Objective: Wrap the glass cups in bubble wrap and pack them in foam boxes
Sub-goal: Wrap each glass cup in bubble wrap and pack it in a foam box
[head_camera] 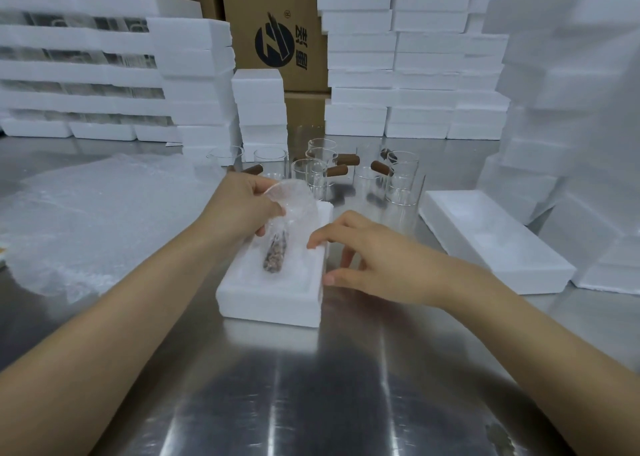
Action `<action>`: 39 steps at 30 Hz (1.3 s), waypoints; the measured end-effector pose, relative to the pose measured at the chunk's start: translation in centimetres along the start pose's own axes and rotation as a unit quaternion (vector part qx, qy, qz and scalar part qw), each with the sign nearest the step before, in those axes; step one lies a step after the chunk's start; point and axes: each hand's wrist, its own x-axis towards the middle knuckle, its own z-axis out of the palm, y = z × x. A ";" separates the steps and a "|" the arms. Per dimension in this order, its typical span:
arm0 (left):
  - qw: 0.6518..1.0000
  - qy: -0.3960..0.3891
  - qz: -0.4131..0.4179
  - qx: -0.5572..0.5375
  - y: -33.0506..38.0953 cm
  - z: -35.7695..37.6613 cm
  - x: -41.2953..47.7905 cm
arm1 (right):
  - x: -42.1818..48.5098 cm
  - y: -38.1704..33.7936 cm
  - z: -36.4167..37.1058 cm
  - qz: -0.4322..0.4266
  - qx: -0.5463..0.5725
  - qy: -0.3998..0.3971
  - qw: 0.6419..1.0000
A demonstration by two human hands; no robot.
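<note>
Cup (289, 218) gripped by left hand (242, 208) in foam box (270, 305); right hand (377, 258) slack at rim.

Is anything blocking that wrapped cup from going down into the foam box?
Nothing visible. The left hand already holds the cup in the box's hollow; the right hand rests on its right wall, beside the cup.

My only camera rides on my head, facing forward and down, close over the bench (346, 386) before me.
</note>
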 end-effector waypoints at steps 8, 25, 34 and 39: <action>0.980 0.023 0.040 0.194 0.1 1.1 -0.2 | 0.0 -0.4 0.5 -0.012 -0.044 0.020 0.999; 0.940 -0.112 0.208 0.247 0.4 1.3 0.0 | 0.1 -0.8 1.2 -0.004 -0.099 0.043 0.994; 0.973 -0.142 0.115 0.140 -0.5 1.2 0.5 | 0.2 -1.2 1.1 -0.002 -0.083 0.041 0.996; 0.976 -0.121 0.124 0.129 -0.6 1.2 0.6 | 0.2 -1.3 1.1 -0.003 -0.075 0.043 0.996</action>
